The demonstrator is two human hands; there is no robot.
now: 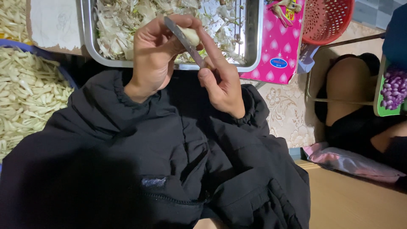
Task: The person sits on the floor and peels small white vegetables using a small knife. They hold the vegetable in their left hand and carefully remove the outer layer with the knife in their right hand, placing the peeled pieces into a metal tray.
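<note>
My left hand (pixel 148 53) is shut on a small pale peeled piece (pixel 190 34), pinched between thumb and fingertips. My right hand (pixel 222 82) grips a knife (pixel 182 38); its thin blade slants up to the left and lies against the pale piece. Both hands hover over the near rim of a metal tray (pixel 87 42) heaped with whitish peelings. Black padded jacket sleeves cover both my arms.
A blue basin (pixel 25 44) at the left holds several pale peeled pieces. A pink box with hearts (pixel 277 42) and a red plastic basket (pixel 326 19) lie to the right of the tray. Another person (pixel 352 93) sits at the far right beside a purple bunch (pixel 394 89).
</note>
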